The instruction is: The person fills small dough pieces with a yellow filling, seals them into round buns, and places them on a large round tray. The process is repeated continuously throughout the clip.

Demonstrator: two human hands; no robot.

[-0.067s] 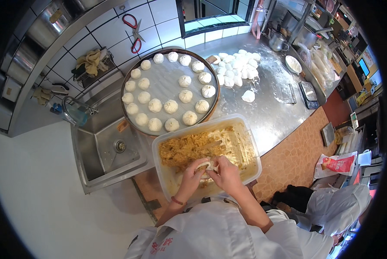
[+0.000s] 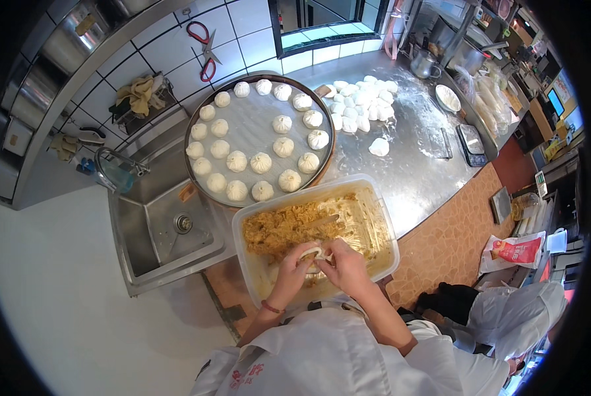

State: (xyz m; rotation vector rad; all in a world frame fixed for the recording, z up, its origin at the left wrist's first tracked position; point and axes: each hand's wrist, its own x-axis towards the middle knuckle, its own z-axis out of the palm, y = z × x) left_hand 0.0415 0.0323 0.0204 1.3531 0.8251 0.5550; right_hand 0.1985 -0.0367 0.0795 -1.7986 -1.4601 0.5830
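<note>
Over the near part of a plastic tub [image 2: 389, 228], my left hand [image 2: 293, 267] and my right hand [image 2: 345, 267] hold a dough wrapper [image 2: 312, 253] between them. The wrapper's pale rim stands up in a curve, and my fingers close on its edge from both sides; what lies inside it is mostly hidden. Orange-brown filling [image 2: 279, 228] is heaped in the tub's left half, with a flat stick [image 2: 325, 221] lying in it. Beyond the tub, a round tray [image 2: 246, 132] carries several pleated buns [image 2: 261, 162], most of them around its edge.
Several white dough balls [image 2: 365, 102] cluster on the floured steel counter [image 2: 411, 178], with a single dough ball [image 2: 378, 147] apart. A white bowl [image 2: 448, 99] and a scale [image 2: 471, 144] stand at right. A sink [image 2: 157, 244] lies left. Another person [image 2: 516, 313] is at lower right.
</note>
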